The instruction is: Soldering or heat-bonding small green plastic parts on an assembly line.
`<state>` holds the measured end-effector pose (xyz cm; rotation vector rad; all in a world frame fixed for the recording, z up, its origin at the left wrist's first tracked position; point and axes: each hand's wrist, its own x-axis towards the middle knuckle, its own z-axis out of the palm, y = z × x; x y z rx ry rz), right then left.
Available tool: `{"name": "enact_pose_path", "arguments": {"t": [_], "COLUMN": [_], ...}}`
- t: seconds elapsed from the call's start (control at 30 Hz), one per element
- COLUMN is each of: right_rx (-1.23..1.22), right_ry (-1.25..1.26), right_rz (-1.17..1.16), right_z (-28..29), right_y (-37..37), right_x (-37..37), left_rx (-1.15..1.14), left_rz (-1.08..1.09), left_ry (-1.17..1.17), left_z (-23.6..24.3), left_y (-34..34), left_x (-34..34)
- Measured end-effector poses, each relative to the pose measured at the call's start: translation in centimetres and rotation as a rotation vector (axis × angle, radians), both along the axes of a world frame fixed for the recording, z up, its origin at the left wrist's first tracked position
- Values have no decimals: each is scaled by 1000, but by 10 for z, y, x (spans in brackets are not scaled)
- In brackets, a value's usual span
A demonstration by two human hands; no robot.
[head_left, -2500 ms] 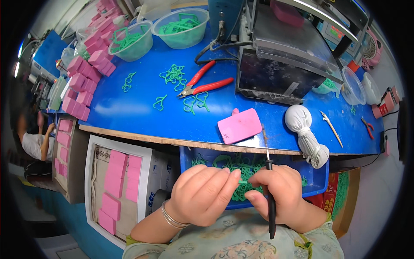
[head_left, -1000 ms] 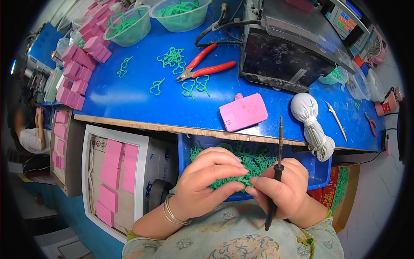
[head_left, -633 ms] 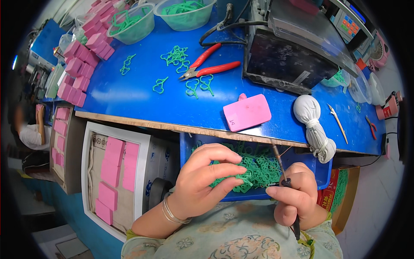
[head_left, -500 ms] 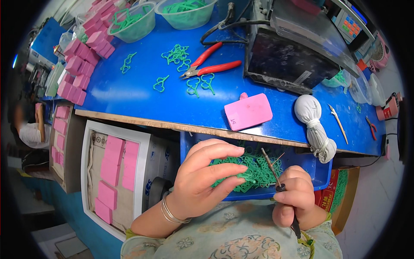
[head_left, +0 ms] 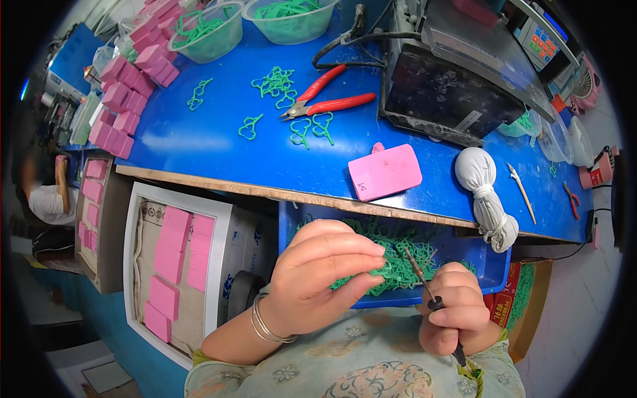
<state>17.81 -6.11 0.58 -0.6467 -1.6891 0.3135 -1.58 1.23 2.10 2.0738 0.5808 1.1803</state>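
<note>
"Handling those green pieces [head_left: 398, 278], what should anyone expect?"

"Very little weight, most likely. They look thin and fairly stiff, so a narrow loop might snap; a pinch on a straight bar ought to be safer than a squeeze across a curve."

"Where are they?"

"Heaped and tangled in the blue bin [head_left: 490, 265], below the front edge of the counter [head_left: 219, 156]. Others lie loose on the counter, near the red-handled pliers [head_left: 342, 103]."

"And the person's fingers?"

"The left hand [head_left: 318, 282] is half curled beside the heap, thumb slightly apart from forefinger; whether a piece sits between them cannot be told. The right hand [head_left: 456, 308] is wrapped round the black handle of a pen-shaped tool [head_left: 435, 304], its metal rod slanting over the heap (whether that rod is hot, nobody could say by looking)."

"What is in the way?"

"The counter's edge hides part of the bin, and the tangle would probably drag neighbours along with any piece lifted. A pink block [head_left: 386, 174] lies near that edge, with a tied white cloth bundle [head_left: 488, 205] to its right and a dark boxy machine [head_left: 451, 93] behind."
</note>
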Motion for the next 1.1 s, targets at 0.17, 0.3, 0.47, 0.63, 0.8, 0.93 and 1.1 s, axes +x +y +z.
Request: {"name": "enact_pose_path", "arguments": {"t": [0.17,0.3,0.47,0.63,0.8,0.93,1.1], "right_rx": [95,129,107,95,92,81,77], "right_ry": [38,-65,-102,-127,-136,-157,-149], "right_rz": [-30,-16,-20,11,13,17,12], "right_z": [4,8,8,9,10,10,10], "right_y": [1,-1,-2,0,0,-1,-1], "right_x": [-3,-2,-2,-1,-1,0,-2], "left_rx": [-6,-5,-34,-40,-80,-107,-126], "left_rz": [32,54,48,36,25,19,11], "left_ry": [2,-19,-26,-31,-67,-80,-96], "left_z": [0,-3,-3,-3,-5,-6,-6], "left_y": [2,2,0,0,-1,-1,-1], "left_x": [0,0,-2,-3,-2,-1,-1]}}
